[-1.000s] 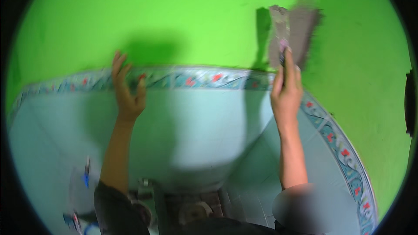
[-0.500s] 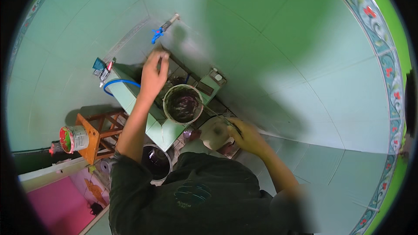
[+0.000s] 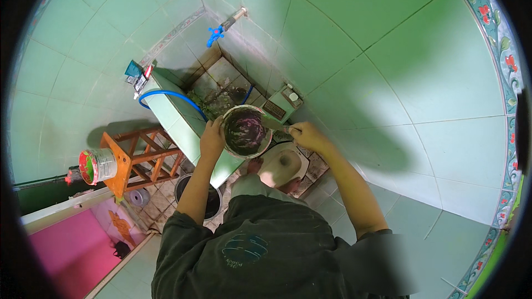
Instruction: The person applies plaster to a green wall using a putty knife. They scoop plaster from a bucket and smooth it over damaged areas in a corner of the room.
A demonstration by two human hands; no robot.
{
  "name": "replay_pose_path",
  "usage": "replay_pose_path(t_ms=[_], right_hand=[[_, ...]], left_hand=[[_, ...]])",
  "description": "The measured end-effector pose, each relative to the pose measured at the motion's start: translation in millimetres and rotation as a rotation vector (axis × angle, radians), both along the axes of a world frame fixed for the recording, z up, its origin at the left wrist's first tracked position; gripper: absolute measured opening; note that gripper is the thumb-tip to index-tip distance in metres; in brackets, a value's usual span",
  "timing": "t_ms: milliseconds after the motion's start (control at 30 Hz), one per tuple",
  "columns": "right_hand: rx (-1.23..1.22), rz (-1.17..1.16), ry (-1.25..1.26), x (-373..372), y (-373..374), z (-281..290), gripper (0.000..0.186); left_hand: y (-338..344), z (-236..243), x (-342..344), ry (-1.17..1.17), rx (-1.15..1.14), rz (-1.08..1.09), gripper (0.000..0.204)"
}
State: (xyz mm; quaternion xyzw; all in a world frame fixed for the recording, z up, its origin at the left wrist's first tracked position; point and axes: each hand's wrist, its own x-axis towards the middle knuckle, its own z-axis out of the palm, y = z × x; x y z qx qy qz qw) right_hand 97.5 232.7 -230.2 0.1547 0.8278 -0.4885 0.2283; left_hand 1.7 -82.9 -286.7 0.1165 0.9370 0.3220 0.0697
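At the left rim of the bucket, the left hand appears to have its fingers curled in a grip on the edge, probably bracing it against tilting. Just right of the bucket, the right hand closes its fingers around the handle of a scraper, seemingly angled so that the blade clears the rim above the purplish paste inside; whether the tiled ledge beneath the bucket supports it cannot be told

Both forearms extended toward mid-frame
Left hand curled just left of centre; right hand gripping, right of centre.
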Motion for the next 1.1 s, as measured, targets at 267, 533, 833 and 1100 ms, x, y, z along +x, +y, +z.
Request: replay_pose_path(t_ms=[267,533,833,1100], right_hand=[[0.112,-0.033,-0.049,31,40,74,0.026],[0.065,-0.371,0.421,135,5,96,0.042],[0.384,-1.003,0.832,263,-29,249,0.043],[0.989,-1.462,0.919,321,21,328,0.044]], left_hand=[[15,-5,-15,0.062,0.000,-0.020,0.035],[-38,-79,-49,0.197,-0.040,-0.092,0.039],[189,91,-51,0.425,0.497,-0.395,0.036],[342,313,7,1.088,1.063,-0.760,0.045]])
